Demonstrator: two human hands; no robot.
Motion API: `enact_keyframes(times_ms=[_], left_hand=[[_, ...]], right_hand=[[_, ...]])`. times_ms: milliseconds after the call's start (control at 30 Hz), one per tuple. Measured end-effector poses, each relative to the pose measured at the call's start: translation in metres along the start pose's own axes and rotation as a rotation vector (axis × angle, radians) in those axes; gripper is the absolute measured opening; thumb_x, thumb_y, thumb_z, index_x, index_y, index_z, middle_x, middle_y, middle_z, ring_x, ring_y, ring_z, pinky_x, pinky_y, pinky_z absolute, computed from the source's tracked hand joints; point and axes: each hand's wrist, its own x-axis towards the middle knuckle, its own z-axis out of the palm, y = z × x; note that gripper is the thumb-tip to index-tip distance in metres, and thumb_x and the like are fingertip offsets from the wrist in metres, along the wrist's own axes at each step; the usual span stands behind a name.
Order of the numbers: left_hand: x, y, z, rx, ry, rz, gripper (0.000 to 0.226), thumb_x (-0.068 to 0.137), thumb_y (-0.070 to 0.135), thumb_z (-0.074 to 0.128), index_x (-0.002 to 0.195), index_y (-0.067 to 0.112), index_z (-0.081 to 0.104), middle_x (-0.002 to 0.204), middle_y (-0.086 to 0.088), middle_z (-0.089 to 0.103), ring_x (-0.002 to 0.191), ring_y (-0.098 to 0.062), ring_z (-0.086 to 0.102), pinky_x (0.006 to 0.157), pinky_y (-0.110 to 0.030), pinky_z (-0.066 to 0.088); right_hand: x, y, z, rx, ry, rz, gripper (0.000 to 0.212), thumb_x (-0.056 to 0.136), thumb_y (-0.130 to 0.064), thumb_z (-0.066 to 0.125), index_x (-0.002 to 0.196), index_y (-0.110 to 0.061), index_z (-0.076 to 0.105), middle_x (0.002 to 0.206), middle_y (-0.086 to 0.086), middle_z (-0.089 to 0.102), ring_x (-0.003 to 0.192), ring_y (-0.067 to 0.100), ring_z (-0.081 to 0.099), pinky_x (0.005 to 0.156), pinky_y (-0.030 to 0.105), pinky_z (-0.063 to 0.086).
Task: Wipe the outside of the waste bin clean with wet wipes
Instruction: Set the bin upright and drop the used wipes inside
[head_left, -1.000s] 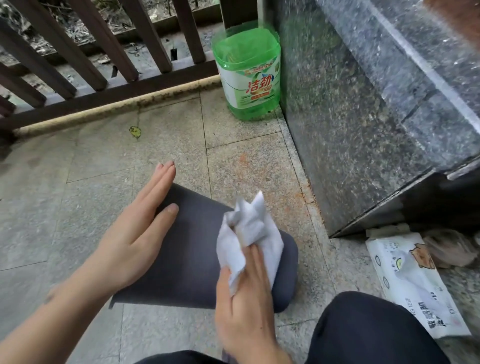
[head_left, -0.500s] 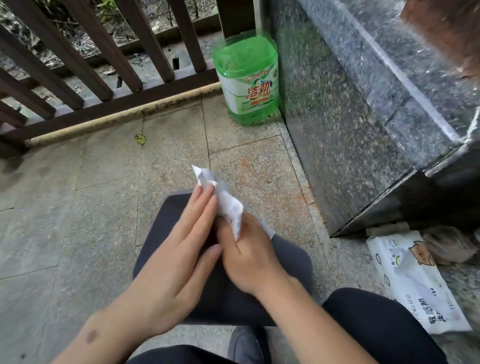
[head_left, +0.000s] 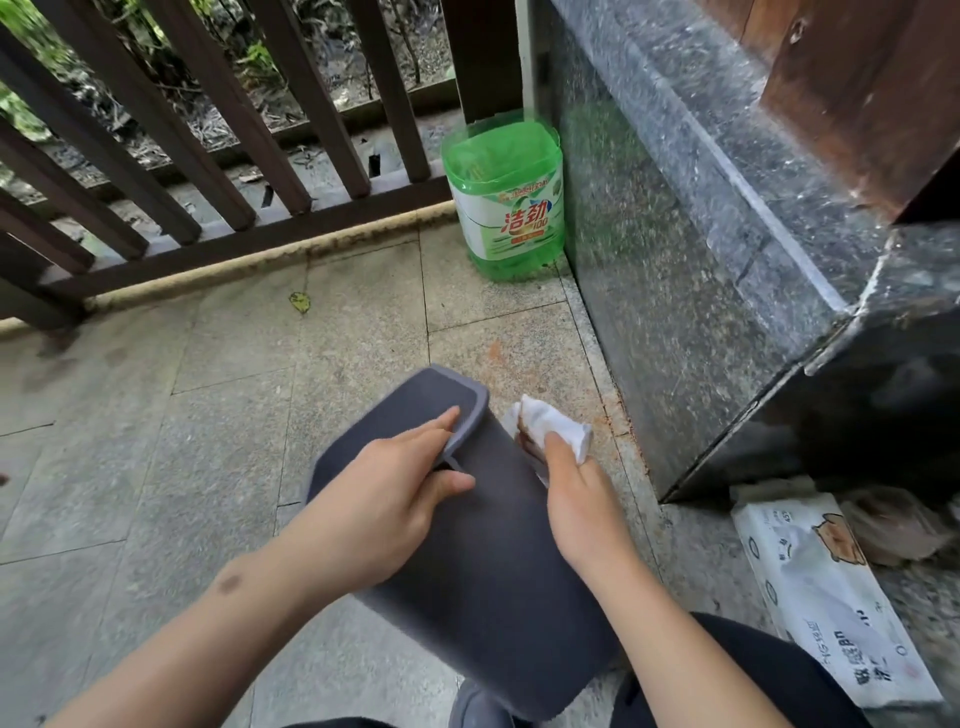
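Observation:
A dark grey waste bin lies tilted on the stone floor in front of my knees, its rim pointing away from me. My left hand grips the bin at the rim, fingers over the edge and thumb on the side wall. My right hand holds a crumpled white wet wipe, stained brown, against the bin's right side near the rim.
A pack of wet wipes lies on the floor at the right, next to used brownish wipes. A green detergent bottle stands in the far corner by a dark granite wall. A brown railing runs along the back.
The bin has been turned so its rim faces away. My left hand moved from the wipe to the rim. My right hand carried the wipe to the bin's right side.

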Motion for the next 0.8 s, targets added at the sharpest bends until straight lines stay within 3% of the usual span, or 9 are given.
enact_keyframes(times_ms=[33,67,100,167,300,433,567,667,800], left_hand=[[0.004,0.003,-0.003,0.023,-0.022,0.002,0.019,0.097,0.028,0.060,0.103,0.011,0.064,0.112,0.006,0.072,0.106,-0.012,0.065,0.086,-0.029,0.047],[0.008,0.004,-0.006,0.057,-0.027,0.005,0.021,0.097,0.029,0.061,0.088,0.010,0.059,0.082,0.005,0.068,0.080,-0.015,0.063,0.070,-0.033,0.044],[0.012,0.004,-0.010,0.090,-0.035,0.000,0.028,0.097,0.029,0.062,0.079,0.009,0.052,0.067,0.002,0.059,0.066,-0.019,0.056,0.062,-0.036,0.040],[0.020,0.001,-0.016,0.158,-0.034,0.002,0.034,0.096,0.030,0.062,0.074,0.009,0.046,0.062,-0.004,0.055,0.061,-0.025,0.051,0.060,-0.042,0.040],[0.043,-0.005,-0.014,0.294,-0.006,0.082,0.020,0.097,0.029,0.061,0.092,0.010,0.059,0.087,-0.005,0.071,0.087,-0.031,0.064,0.072,-0.042,0.044],[0.066,-0.019,-0.003,0.431,0.053,0.230,0.023,0.097,0.021,0.062,0.116,0.008,0.061,0.117,-0.004,0.071,0.108,-0.029,0.067,0.079,-0.036,0.053],[0.093,-0.042,0.016,0.537,0.032,0.354,0.021,0.097,0.013,0.058,0.114,0.003,0.064,0.146,-0.010,0.055,0.143,-0.019,0.042,0.097,-0.039,0.054],[0.110,-0.049,0.038,0.512,0.081,0.314,0.019,0.097,0.011,0.058,0.113,0.002,0.064,0.149,-0.012,0.051,0.146,-0.020,0.036,0.098,-0.041,0.054],[0.117,-0.040,0.062,0.480,0.128,0.323,0.017,0.090,0.010,0.070,0.103,-0.001,0.067,0.139,-0.019,0.060,0.134,-0.029,0.053,0.085,-0.043,0.060]], right_hand=[[-0.002,-0.005,-0.005,0.030,0.045,-0.023,0.047,0.102,-0.041,0.035,0.094,-0.007,0.066,0.086,0.014,0.070,0.080,0.023,0.063,0.071,0.037,0.048],[-0.004,-0.009,-0.011,0.051,0.086,-0.042,0.047,0.101,-0.041,0.035,0.090,-0.004,0.063,0.077,0.011,0.066,0.070,0.020,0.059,0.065,0.036,0.044],[-0.007,-0.013,-0.017,0.065,0.120,-0.060,0.047,0.100,-0.041,0.036,0.084,-0.003,0.059,0.066,0.008,0.059,0.060,0.015,0.052,0.060,0.035,0.040],[-0.011,-0.018,-0.027,0.076,0.169,-0.099,0.045,0.102,-0.037,0.036,0.068,-0.010,0.047,0.051,0.000,0.046,0.047,0.006,0.041,0.054,0.035,0.034],[-0.014,-0.024,-0.037,0.079,0.244,-0.196,0.044,0.105,-0.030,0.036,0.060,-0.027,0.037,0.042,-0.014,0.043,0.042,0.003,0.040,0.047,0.025,0.030],[-0.015,-0.019,-0.047,0.030,0.263,-0.249,0.047,0.106,-0.031,0.036,0.059,-0.032,0.035,0.043,-0.016,0.043,0.044,0.003,0.041,0.049,0.025,0.031],[-0.016,-0.011,-0.058,0.018,0.273,-0.271,0.051,0.106,-0.033,0.036,0.058,-0.037,0.050,0.043,-0.014,0.043,0.043,0.002,0.041,0.047,0.017,0.033],[-0.015,-0.007,-0.061,0.036,0.294,-0.244,0.027,0.105,-0.039,0.035,0.081,-0.037,0.048,0.053,-0.024,0.050,0.053,-0.002,0.047,0.058,0.019,0.039],[-0.017,-0.012,-0.063,-0.023,0.299,-0.217,0.045,0.098,-0.048,0.033,0.057,-0.043,0.051,0.045,-0.014,0.043,0.044,0.002,0.038,0.054,0.036,0.033]])
